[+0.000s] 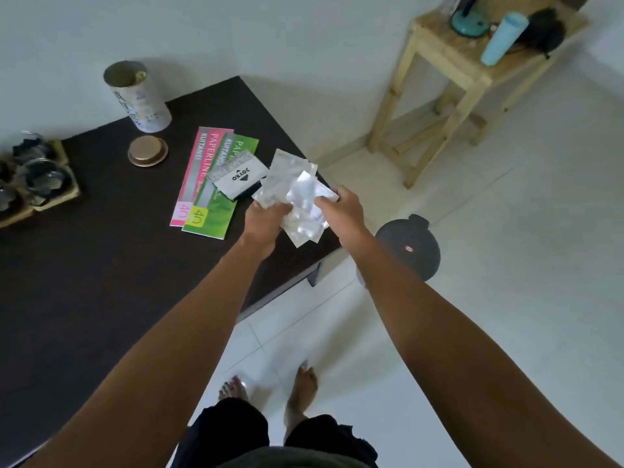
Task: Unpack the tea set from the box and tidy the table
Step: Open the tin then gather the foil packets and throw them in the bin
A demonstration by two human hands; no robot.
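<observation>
Soft, even daylight — glare on the clear plastic wrappers [297, 194], faint overall blur, wide-angle bending at edges.

Glossy clear plastic wrappers [297, 197]; matt dark table [101, 265].

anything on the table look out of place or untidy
The tin stands open, its gold lid lying apart on the table. The receipt books sit fanned askew under a white box. Both hands hold crumpled clear wrappers.

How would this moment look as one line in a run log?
left hand: gripping clear plastic wrappers | right hand: gripping same bundle | place: over dark table corner | open tin, lid beside
</observation>
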